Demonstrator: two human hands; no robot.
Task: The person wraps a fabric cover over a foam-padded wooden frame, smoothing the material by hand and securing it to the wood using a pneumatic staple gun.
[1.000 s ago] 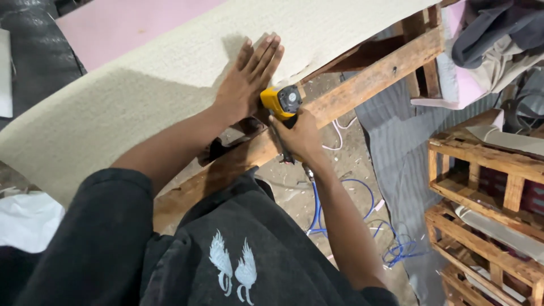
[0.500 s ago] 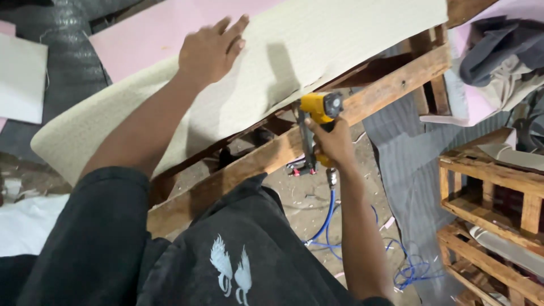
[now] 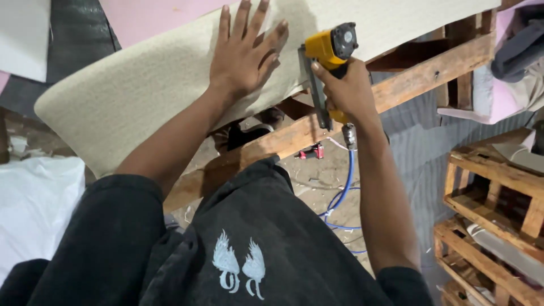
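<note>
My left hand (image 3: pixel 245 52) lies flat, fingers spread, on the cream fabric (image 3: pixel 136 96) that covers a long padded panel. Just right of it, my right hand (image 3: pixel 347 90) grips a yellow pneumatic staple gun (image 3: pixel 328 54), its nose against the lower edge of the fabric. A blue air hose (image 3: pixel 343 192) hangs from the gun's handle down to the floor. A bare wooden rail (image 3: pixel 396 88) of the frame runs diagonally under the panel.
Wooden frames (image 3: pixel 493 215) are stacked at the right. Grey striped cloth (image 3: pixel 419 153) hangs below the rail. A white bag (image 3: pixel 34 209) lies at the left, pink foam (image 3: pixel 158 17) at the top, a small red tool (image 3: pixel 313 152) on the dusty floor.
The staple gun has moved up against the fabric's edge beside my left hand. My left hand stays pressed on the fabric, and the view has shifted closer.
</note>
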